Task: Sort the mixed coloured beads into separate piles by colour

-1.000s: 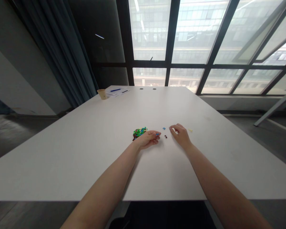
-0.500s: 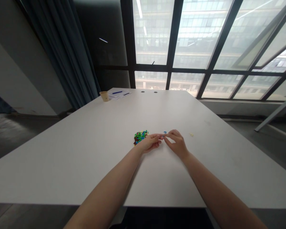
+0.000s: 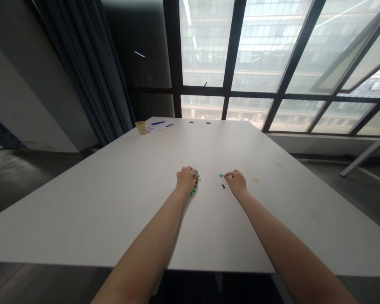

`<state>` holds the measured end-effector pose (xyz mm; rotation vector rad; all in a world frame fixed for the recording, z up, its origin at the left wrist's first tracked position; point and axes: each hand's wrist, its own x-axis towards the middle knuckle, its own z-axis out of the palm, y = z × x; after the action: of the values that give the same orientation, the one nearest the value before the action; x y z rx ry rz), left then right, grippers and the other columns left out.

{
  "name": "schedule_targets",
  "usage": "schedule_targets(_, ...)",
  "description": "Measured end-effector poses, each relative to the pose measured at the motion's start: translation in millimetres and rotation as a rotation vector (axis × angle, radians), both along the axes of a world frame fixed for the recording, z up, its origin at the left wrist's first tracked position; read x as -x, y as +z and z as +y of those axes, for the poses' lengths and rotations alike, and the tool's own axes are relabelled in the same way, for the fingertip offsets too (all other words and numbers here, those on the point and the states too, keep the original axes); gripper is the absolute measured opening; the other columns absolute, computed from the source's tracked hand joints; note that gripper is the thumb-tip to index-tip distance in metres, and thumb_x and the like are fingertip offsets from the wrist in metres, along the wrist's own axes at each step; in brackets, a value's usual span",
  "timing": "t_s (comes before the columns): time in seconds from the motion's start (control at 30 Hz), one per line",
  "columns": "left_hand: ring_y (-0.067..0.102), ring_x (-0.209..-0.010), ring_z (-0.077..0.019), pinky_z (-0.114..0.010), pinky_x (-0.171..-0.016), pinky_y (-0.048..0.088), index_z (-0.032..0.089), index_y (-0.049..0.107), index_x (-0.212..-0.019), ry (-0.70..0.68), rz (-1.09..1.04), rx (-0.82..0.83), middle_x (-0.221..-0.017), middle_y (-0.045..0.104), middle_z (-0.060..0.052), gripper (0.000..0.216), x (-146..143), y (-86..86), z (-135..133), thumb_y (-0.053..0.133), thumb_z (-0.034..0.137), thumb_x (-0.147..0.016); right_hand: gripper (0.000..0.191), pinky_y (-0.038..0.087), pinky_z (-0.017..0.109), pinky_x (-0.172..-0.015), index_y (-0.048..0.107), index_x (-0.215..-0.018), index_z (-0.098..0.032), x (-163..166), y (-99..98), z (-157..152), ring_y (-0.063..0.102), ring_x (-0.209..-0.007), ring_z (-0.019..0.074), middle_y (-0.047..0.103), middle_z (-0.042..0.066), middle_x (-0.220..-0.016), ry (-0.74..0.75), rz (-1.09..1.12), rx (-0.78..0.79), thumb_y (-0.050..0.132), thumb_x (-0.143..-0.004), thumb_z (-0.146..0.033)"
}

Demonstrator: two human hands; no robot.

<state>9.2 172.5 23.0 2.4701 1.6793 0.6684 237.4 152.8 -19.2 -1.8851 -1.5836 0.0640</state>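
My left hand (image 3: 186, 179) is curled down over a heap of tiny coloured pieces (image 3: 194, 190) on the white table. Green, blue, yellow and dark bits show past its right side; its fingertips are partly hidden, and whatever they grip is too small to name. Thumb and index finger of my right hand (image 3: 236, 181) are pinched together at the right end of some small blue pieces (image 3: 221, 175). Just below those lie a few dark brown pieces (image 3: 223, 186), apart from both hands. Pale yellow pieces (image 3: 256, 179) rest to the right of my right hand.
The white table (image 3: 129, 211) reaches from my lap towards the windows. At its far left stand a tan paper cup (image 3: 141, 128) and papers (image 3: 156, 124) with a blue pen (image 3: 158, 123). Two dark round discs (image 3: 208, 123) sit near the back edge.
My hands were together in the middle and have parted. The left moved left onto the heap, the right a little away to the blue pieces. Dark brown pieces now show where the hands were.
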Motion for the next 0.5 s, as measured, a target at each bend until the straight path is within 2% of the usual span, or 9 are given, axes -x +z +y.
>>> schedule_targets(0.1,0.045,-0.099,-0.0231,-0.036,-0.077,0.033,0.022,0.064,-0.091,0.000,-0.008,-0.011,-0.099,0.059,-0.007,0.022,0.3,-1.7,1.5,0.044,0.021,-0.082,0.021,0.037,0.028,-0.065,0.069,-0.076,-0.020,0.6,-1.5,3.2,0.050,-0.068,0.0153,0.055,0.004,-0.076,-0.029,0.035,0.017,0.054,-0.075,-0.035)
schedule_targets(0.27,0.045,-0.098,-0.0226,-0.037,-0.079,0.032,0.023,0.066,-0.093,-0.057,-0.032,0.023,-0.101,0.058,-0.007,0.028,-2.4,-6.2,3.4,0.041,0.015,-0.082,0.029,0.039,0.028,-0.068,0.068,-0.084,-0.016,-5.1,-4.5,1.1,0.050,-0.069,0.0161,0.056,0.005,-0.073,0.022,0.180,-0.113,0.044,-0.080,-0.032)
schedule_targets(0.5,0.043,-0.101,-0.0235,-0.039,-0.081,0.030,0.025,0.068,-0.087,-0.109,-0.003,0.087,-0.104,0.057,-0.007,0.021,-3.4,-7.3,1.6,0.047,0.022,-0.081,0.033,0.039,0.029,-0.069,0.068,-0.086,-0.014,-2.9,-5.3,2.0,0.051,-0.069,0.0168,0.057,0.005,-0.072,-0.002,0.217,-0.170,0.041,-0.079,-0.032)
